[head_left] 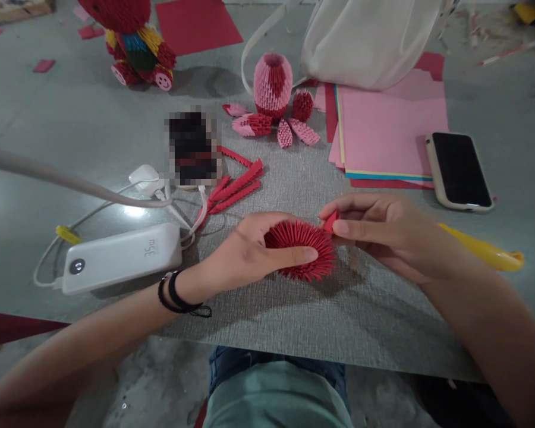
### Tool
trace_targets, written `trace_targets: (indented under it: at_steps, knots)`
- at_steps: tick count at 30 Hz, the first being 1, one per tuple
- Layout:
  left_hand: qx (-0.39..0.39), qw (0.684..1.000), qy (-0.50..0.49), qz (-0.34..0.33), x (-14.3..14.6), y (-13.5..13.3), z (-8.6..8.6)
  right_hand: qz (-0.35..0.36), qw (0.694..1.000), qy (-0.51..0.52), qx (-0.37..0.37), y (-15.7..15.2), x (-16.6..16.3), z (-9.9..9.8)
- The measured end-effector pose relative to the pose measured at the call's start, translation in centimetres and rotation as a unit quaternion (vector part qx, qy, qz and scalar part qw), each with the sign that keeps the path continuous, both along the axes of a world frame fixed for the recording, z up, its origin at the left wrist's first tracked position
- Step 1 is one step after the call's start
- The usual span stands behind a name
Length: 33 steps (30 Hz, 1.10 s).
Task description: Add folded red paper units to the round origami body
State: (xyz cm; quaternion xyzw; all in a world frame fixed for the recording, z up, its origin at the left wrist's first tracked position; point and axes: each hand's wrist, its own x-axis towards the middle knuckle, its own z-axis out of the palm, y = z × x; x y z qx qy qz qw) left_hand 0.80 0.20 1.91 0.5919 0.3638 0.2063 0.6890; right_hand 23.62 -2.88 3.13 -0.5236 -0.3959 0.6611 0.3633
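My left hand (263,249) grips a round red ring of folded paper pieces (301,235), its thumb lying over the top and the fingers hidden beneath. Spiky paper points stick out all round the ring. Between thumb and fingertips, my right hand (374,229) pinches a small red folded paper triangle (331,222), close at the ring's upper right edge. Whether the triangle touches the ring I cannot tell. Beyond my hands lie several red strips of chained paper pieces (238,187).
A white power bank (122,258) with cables and a phone (191,148) sit left. Ahead stand a pink-and-red folded-paper body (273,86) and a paper figure (138,53). Coloured paper sheets (392,131), another phone (461,169), a yellow object (485,246) and a white bag (365,41) lie right.
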Motion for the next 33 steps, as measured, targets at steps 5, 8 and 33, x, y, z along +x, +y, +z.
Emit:
trace_targets:
  at_steps: [5, 8, 33]
  knots:
    - [0.010, 1.000, -0.003, -0.002, 0.0, 0.1, 0.2, 0.002, 1.000, 0.000, 0.003, 0.0, -0.1, -0.1]
    - [0.025, 1.000, 0.005, -0.004, 0.0, 0.2, 0.2, -0.002, 1.000, 0.008, 0.016, 0.0, -0.2, -0.2]
    - [0.036, 0.999, 0.029, -0.014, 0.2, 0.1, -0.3, 0.020, 0.981, -0.164, 0.101, -0.9, -0.9, 0.7]
